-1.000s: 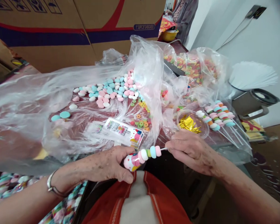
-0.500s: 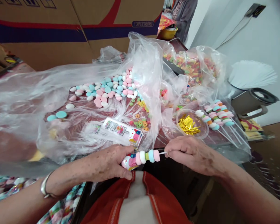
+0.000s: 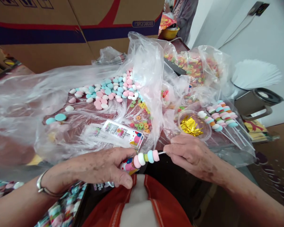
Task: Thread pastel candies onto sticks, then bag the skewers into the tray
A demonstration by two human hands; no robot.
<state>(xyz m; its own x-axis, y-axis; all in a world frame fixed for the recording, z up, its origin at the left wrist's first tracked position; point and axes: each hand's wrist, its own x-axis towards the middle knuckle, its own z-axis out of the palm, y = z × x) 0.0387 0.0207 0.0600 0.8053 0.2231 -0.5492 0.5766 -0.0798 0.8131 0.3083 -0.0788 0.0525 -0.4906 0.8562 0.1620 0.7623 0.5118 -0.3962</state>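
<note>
A candy skewer (image 3: 141,158) of pink, white, green and blue pieces lies between my two hands, just above my lap. My right hand (image 3: 191,154) pinches the bare end of its thin white stick. My left hand (image 3: 98,167) is closed round a printed plastic wrapper (image 3: 127,165) at the skewer's other end. That end of the skewer is hidden by the wrapper and my fingers. Part of the clear wrapper shows below my left palm. More printed wrappers (image 3: 120,134) lie flat on the table just beyond my left hand.
Loose pastel candies (image 3: 109,90) and gummy rings (image 3: 140,123) lie on plastic sheeting. To the right are a bowl of gold ties (image 3: 191,126), finished skewers (image 3: 220,115) and a grey jug (image 3: 257,102). Large cartons (image 3: 49,50) stand behind. Another person (image 3: 186,19) is at the back.
The skewer and my right hand have shifted slightly left, towards my left hand. My left thumb has moved lower, and a clear part of the wrapper now shows beneath that hand.
</note>
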